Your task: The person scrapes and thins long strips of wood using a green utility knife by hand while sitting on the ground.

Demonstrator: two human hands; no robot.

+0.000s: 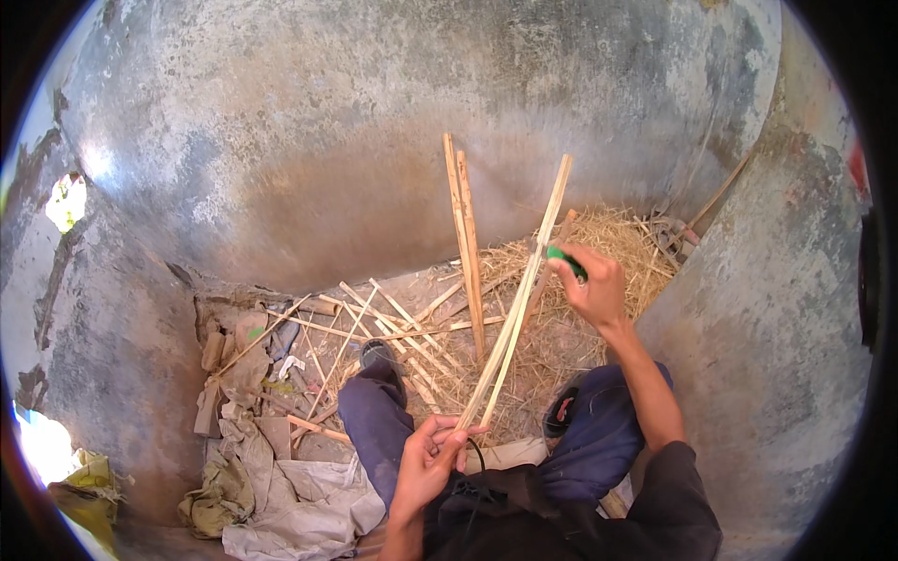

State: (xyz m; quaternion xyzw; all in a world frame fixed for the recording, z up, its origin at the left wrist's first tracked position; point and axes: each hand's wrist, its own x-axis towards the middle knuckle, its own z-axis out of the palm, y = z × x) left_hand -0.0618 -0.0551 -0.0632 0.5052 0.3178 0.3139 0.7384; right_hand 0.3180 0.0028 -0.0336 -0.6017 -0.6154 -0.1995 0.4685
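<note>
Bamboo strip (516, 309) — gripped low by left hand (432, 458), high by right hand (591, 285).

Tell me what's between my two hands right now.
In the head view, the bundle of thin bamboo strips spans the stretch: the left hand grips its lower end, and the right hand, holding a green-handled tool, works it higher up.
</note>
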